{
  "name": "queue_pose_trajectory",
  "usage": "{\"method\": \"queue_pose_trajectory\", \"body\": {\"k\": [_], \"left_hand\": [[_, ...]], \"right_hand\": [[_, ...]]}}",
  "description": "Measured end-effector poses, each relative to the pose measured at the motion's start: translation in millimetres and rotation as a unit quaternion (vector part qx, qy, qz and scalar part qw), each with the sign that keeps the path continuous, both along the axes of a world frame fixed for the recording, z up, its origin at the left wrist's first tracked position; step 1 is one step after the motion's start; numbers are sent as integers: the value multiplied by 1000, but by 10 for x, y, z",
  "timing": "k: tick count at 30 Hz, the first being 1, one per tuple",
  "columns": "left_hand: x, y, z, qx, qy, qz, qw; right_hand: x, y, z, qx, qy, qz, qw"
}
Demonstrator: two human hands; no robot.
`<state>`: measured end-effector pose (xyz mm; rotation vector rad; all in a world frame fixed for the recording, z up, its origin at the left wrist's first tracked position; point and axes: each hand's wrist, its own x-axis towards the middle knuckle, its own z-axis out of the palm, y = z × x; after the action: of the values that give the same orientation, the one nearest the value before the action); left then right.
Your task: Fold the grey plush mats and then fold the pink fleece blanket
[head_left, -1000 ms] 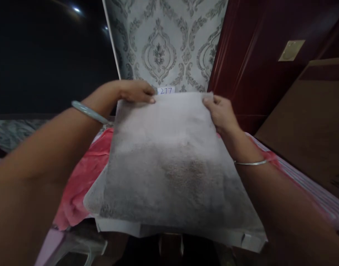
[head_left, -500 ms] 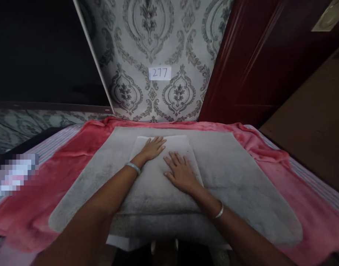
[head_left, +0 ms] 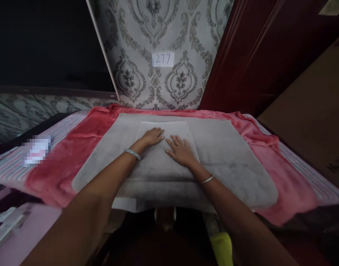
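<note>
Towel panel [head_left: 158,162], grey and folded to a narrow strip, lies lengthwise along the middle of a larger grey towel [head_left: 233,155] that is spread flat beneath it; the panel's far edge sits just short of the towel's far edge, and its near end reaches the near edge of the bed. Left hand [head_left: 152,136] rests palm down on the far part of the panel, fingers extended and together, grasping nothing. Right hand [head_left: 182,150] lies palm down just beside it, slightly nearer the viewer, fingers spread and flat on the cloth, likewise grasping nothing; the two hands are close at the fingertips, though whether they touch cannot be told. Pale bangle [head_left: 132,153] circles the left wrist and a thin metal bracelet [head_left: 206,179] the right. Beneath the larger towel a pink blanket [head_left: 75,147] shows on both sides and along the far edge, itself laid over a striped sheet [head_left: 305,166]. Behind the bed stands grey damask wallpaper [head_left: 130,77] bearing a small white label [head_left: 163,59] marked 277, with a dark panel [head_left: 41,40] to the left and a dark red door [head_left: 241,55] to the right. A yellow-green object [head_left: 221,247], blurred, shows at the bottom edge.
</note>
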<state>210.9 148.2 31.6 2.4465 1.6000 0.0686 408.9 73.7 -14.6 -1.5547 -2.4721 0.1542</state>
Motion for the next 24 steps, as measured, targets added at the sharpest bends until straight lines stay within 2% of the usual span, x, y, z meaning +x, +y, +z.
{"method": "queue_pose_trajectory", "body": {"k": [2,4,6,7,8,10,12,13,14,16,18,20,22,24], "left_hand": [[-163,-357,-40,11,-37,8,999],[-373,-784,-123,44,-117,53,991],[-577,-1228,-218,76,-245,135,957],[-661,-1436,-262,79,-329,182,923],[-729,-1624,-300,69,-421,228,875],[-812,-1919,-350,16,-597,305,742],[-825,-2092,-361,-52,-714,350,605],[-807,-2137,-354,-81,-748,359,552],[-775,-2160,-341,-107,-773,362,510],[-670,-2164,-311,-161,-802,353,453],[-530,-2148,-288,-205,-817,341,418],[-386,-2136,-275,-222,-825,333,399],[-269,-2135,-273,-214,-831,328,395],[-195,-2140,-279,-205,-831,320,406]], "right_hand": [[14,29,-13,-1,22,2,1000],[37,81,-19,-14,58,5,998],[90,124,-25,-39,102,8,994],[137,126,-33,-48,127,3,991],[199,107,-47,-49,156,-9,987],[365,-8,-105,-22,220,-57,973],[555,-224,-197,20,291,-125,948],[642,-357,-248,31,331,-155,930],[718,-496,-298,31,377,-178,908],[820,-761,-376,8,480,-205,853],[859,-965,-412,-30,573,-217,789],[853,-1091,-403,-74,632,-230,736],[819,-1152,-366,-121,671,-233,694],[767,-1178,-324,-167,711,-214,649]]}}
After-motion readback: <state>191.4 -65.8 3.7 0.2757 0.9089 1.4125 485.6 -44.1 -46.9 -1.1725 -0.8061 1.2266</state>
